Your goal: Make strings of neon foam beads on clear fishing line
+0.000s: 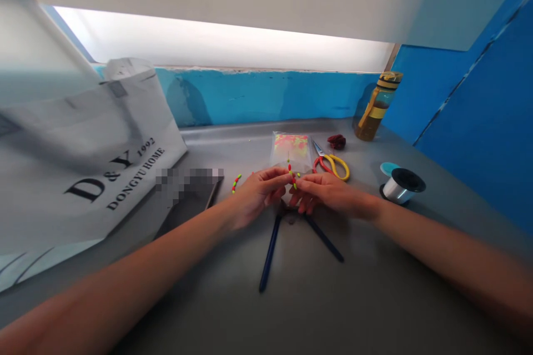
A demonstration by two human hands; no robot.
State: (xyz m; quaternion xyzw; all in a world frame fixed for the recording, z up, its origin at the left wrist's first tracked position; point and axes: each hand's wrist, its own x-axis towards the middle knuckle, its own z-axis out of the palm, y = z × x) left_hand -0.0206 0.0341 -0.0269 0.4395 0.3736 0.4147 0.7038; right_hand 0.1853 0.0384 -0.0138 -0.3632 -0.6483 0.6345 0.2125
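**Desk, alt text: parts covered, cut off or unclear around bead packet** [290, 147]

Packet's near end is partly behind the hands; its beads blur together. Just nearer than packet, bead strand [290, 169] is partly covered by fingers of L hand [256, 194] & R hand [328, 191]; thread too fine to trace. Nearer still, tool w/ dark blue handles [270, 255]: head mostly hidden, type unclear. L of packet: dark flat object [185, 216], pt. pixelated; farther L, white bag [125, 127] cut off by L edge. R of packet: dark red bundle [336, 142], too blurred to ID; farther R, teal disc [387, 167] pt. behind spool [398, 189]. Both forearms run out of view.

Bare forearms [175, 258], bare hands [252, 197]
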